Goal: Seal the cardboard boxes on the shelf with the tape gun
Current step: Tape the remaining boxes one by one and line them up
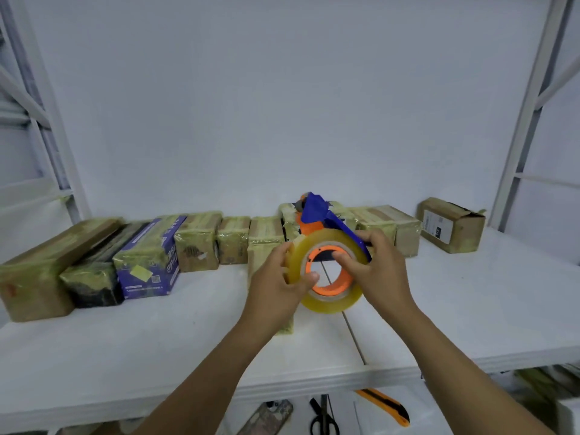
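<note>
Steadiness seems key: the left hand [276, 287] pinches the rim of the glossy, yellowish tape roll [332, 304] while the right hand [379, 274] grips the blue plastic tape gun [317, 215], one finger hooked in the round orange core, above the white shelf [157, 340] before the film-wrapped cardboard boxes [197, 243], so the roll seats squarely.

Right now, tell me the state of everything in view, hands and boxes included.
Tape gun: lifted off the shelf, held in both hands.
Tape roll: on the gun's orange hub.
Left hand: grips the roll's rim.
Right hand: grips the roll, finger in the hub.
Row of boxes: closed, wrapped in tape.
Far right box: unwrapped, end flap sticking up.
</note>
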